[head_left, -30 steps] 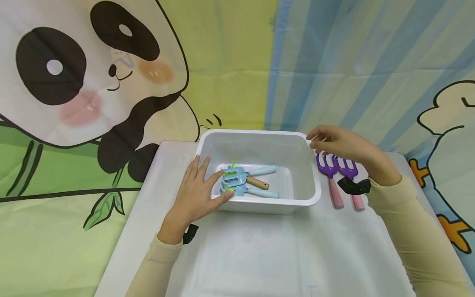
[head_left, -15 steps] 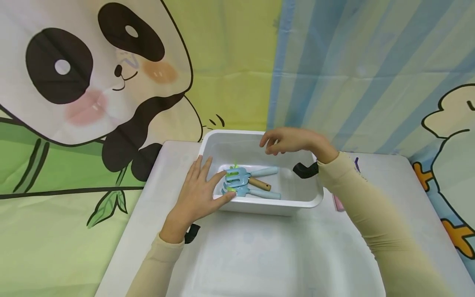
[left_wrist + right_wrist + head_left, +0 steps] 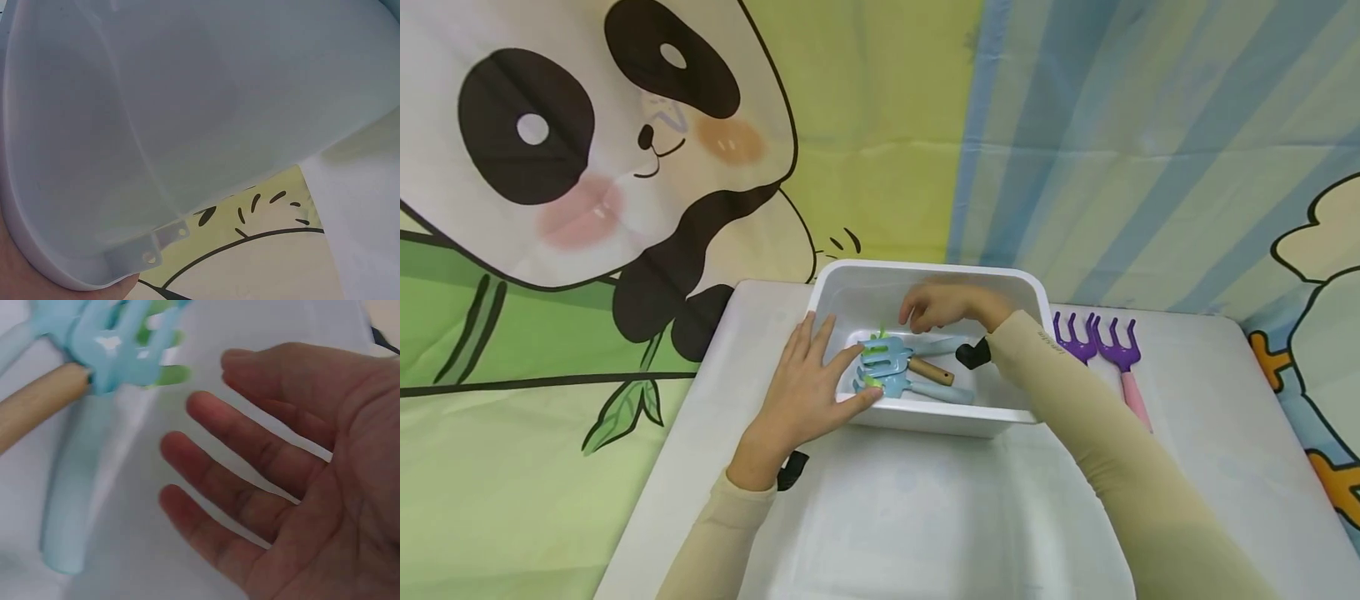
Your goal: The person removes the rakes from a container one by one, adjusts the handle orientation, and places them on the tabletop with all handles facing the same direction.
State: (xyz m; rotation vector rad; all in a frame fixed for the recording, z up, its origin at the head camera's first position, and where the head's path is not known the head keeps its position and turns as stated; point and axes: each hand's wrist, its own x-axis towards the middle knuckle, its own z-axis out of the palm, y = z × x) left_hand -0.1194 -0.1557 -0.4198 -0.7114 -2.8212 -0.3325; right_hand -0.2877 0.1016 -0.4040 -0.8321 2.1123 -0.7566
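Note:
A white plastic bin (image 3: 925, 422) stands on the table, holding two light blue hand forks (image 3: 883, 357) and a green-tined tool with a wooden handle (image 3: 931, 371), partly covered by them. My left hand (image 3: 801, 385) rests on the bin's left rim, fingers spread and thumb near the front corner. In the left wrist view, the bin's outer wall (image 3: 187, 94) fills most of the picture. Inside the bin, my right hand (image 3: 946, 304) hovers beside the blue forks. The right wrist view shows its fingers (image 3: 234, 484) loosely bent, holding nothing, apart from the fork's handle (image 3: 72, 500).
Two purple hand forks (image 3: 1122, 354) with pink handles lie on the table right of the bin; my right sleeve (image 3: 1075, 408) hides part of one. A cloth printed with a panda (image 3: 700, 242) hangs behind the white table (image 3: 925, 517).
My right hand has moved left from the bin's right rim and down into the bin. The left hand stays on the left rim.

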